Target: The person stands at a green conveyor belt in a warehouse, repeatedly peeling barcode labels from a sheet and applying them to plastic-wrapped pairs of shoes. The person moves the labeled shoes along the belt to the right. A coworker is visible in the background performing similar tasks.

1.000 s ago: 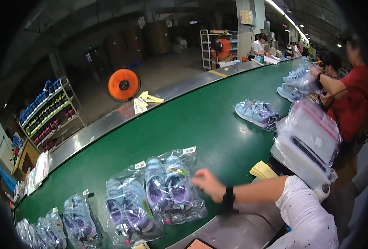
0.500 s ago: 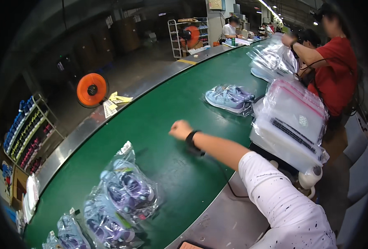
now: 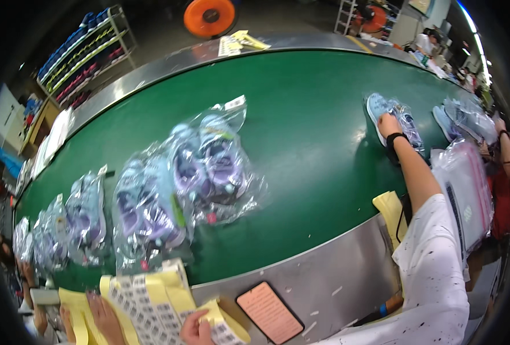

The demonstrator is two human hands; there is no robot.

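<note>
At the right, my right hand (image 3: 388,123) is closed on a pair of light blue shoes (image 3: 405,122) in a clear bag on the green belt. My left hand (image 3: 196,329) shows at the lower edge with thumb and fingers pinched together; what is in them, if anything, I cannot make out. It is beside yellow sheets of printed labels (image 3: 151,302). Two bagged pairs of blue and purple shoes, a nearer pair (image 3: 148,204) and a farther pair (image 3: 209,158), lie on the belt ahead of it.
Several more bagged pairs (image 3: 85,218) line the belt's left end. A co-worker's hand (image 3: 105,319) rests on yellow sheets at lower left. A phone (image 3: 270,312) lies on the metal edge. Clear bags (image 3: 465,192) are stacked at right, near another co-worker's arm (image 3: 506,152).
The view has swung, bringing the label sheets and my left hand into sight. My right hand has gone from above bare belt to the bagged shoes at the right and closed on them.
</note>
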